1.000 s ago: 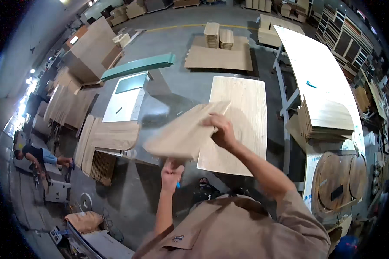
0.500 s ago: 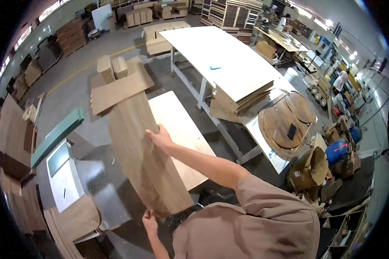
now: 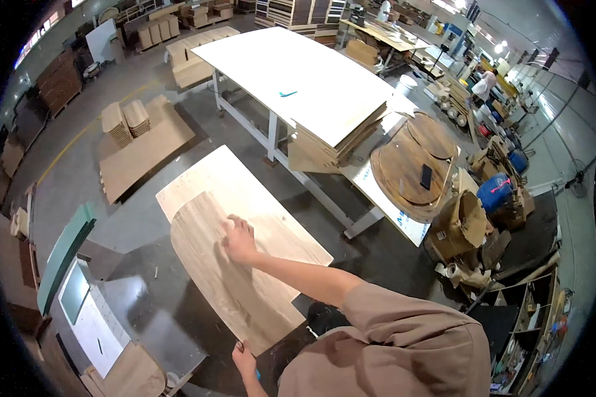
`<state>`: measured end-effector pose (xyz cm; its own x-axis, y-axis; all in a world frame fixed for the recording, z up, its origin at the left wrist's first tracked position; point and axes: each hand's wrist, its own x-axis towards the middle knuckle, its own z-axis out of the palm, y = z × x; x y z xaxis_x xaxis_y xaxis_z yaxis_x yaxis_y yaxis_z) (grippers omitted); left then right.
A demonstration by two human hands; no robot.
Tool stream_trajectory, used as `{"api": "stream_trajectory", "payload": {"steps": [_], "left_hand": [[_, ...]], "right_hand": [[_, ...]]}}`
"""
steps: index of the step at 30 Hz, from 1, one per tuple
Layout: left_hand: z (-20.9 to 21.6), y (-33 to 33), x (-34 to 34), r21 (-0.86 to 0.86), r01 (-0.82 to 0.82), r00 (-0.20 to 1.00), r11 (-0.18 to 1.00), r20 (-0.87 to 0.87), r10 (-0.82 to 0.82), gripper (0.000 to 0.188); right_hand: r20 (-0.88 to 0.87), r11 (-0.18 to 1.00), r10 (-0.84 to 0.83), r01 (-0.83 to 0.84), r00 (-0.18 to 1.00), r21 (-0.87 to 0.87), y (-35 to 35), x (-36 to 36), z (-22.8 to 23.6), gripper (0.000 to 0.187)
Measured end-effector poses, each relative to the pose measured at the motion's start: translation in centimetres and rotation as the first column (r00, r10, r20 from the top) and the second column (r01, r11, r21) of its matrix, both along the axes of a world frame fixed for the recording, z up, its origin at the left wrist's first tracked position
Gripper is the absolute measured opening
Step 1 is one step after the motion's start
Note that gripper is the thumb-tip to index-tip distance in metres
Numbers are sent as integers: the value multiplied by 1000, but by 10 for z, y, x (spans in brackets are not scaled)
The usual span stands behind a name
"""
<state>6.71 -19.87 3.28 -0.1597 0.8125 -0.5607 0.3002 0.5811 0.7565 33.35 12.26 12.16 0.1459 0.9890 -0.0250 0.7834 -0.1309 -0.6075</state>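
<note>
A long wood-grain board [image 3: 225, 271] with a curved left edge lies partly over a paler wood panel [image 3: 285, 231]. Over its middle is my right hand [image 3: 240, 241], fingers bent and somewhat apart, touching or just above the surface. My left hand [image 3: 244, 359] is closed beside the board's near left corner. Its fingertips are pressed together, with a small dark bit at the tip too small to name. A bit of blue shows by that hand's wrist.
To the right stands a white-topped table [image 3: 304, 79] carrying stacked panels [image 3: 341, 142]. Round wooden tops [image 3: 410, 172] with a black phone-like object [image 3: 426, 176] lie beside it. Curved wooden pieces [image 3: 124, 122] rest on a brown sheet [image 3: 146, 152]. A green curved piece [image 3: 63, 258] is at left.
The wood-grain board has come down toward me, overlapping the paler panel and off the brown sheet. My right hand has gone from gripping its edge to its upper face. The view has shifted.
</note>
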Motion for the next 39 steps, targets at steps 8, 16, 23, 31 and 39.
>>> {"api": "stream_trajectory", "payload": {"steps": [8, 16, 23, 31, 39], "left_hand": [[32, 10, -12, -405, -296, 725, 865, 494, 480, 31], [26, -90, 5, -640, -509, 390, 576, 425, 817, 29], [54, -70, 6, 230, 122, 910, 965, -415, -16, 40], [64, -87, 14, 71, 358, 777, 931, -576, -254, 61], [58, -97, 17, 60, 309, 788, 949, -575, -220, 53]], "right_hand": [[287, 955, 295, -282, 911, -88, -59, -43, -21, 80], [305, 941, 150, -231, 940, 248, -51, -48, -74, 69], [344, 967, 33, -117, 938, 226, -55, -43, -69, 90], [301, 957, 74, -152, 951, 245, -53, -39, -90, 95], [353, 990, 82, -118, 932, 83, -54, -55, -57, 97]]}}
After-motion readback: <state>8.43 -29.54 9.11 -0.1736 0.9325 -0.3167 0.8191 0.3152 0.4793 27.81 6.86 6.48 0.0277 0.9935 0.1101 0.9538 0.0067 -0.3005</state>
